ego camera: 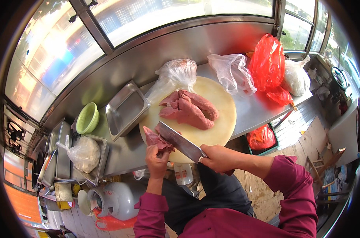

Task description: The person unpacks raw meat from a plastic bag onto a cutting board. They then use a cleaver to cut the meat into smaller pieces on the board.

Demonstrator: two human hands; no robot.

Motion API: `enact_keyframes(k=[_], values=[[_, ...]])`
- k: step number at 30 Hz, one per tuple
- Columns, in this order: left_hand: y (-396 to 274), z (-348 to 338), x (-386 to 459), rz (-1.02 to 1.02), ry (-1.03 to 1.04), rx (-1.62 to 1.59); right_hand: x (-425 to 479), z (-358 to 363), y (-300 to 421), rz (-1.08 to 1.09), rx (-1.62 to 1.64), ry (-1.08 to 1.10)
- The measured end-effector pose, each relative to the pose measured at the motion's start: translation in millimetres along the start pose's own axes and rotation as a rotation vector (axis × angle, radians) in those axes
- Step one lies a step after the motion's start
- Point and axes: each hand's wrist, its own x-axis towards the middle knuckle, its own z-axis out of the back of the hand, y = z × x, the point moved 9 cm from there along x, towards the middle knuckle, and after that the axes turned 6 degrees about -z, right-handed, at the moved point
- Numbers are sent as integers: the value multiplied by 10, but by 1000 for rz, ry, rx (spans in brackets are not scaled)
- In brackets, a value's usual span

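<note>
In my right hand (pixel 217 158) is the handle of a broad cleaver (pixel 183 142), its blade slanting up to the left over a round cutting board (pixel 226 125). Beneath the blade's far part lies a smaller dark red piece of meat (pixel 153 138). My left hand (pixel 158 160) pinches that piece at the board's near left edge. Whether the cutting edge has entered the meat is hard to see. Farther back on the board rests a large pink piece of meat (pixel 189 110) with long lobes, apart from both hands.
Left of the board stands a tilted steel pan (pixel 125 110), then a green bowl (pixel 88 118) and a bagged white mass (pixel 86 154) in a tray. Plastic bags (pixel 180 70) touch the board's back; a red bag (pixel 267 62) is at right. Below the counter stands a gas cylinder (pixel 122 199).
</note>
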Motion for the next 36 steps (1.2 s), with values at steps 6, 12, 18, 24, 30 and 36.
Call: enact_keyframes(k=[6, 12, 18, 24, 30, 36], values=[[27, 5, -31, -38, -1, 8, -26, -32, -219, 36, -49, 16], [73, 20, -110, 17, 4, -47, -311, 18, -177, -69, -78, 76], [235, 36, -134, 37, 58, -15, -400, -2, -221, -39, -137, 40], [-105, -3, 4, 31, 106, 122, -396, -67, -407, 61, -74, -21], [-121, -115, 85, 5, 59, 302, -456, 60, -409, 87, -119, -128], [168, -43, 109, 189, 19, 112, -401, 284, -618, 219, -175, -339]])
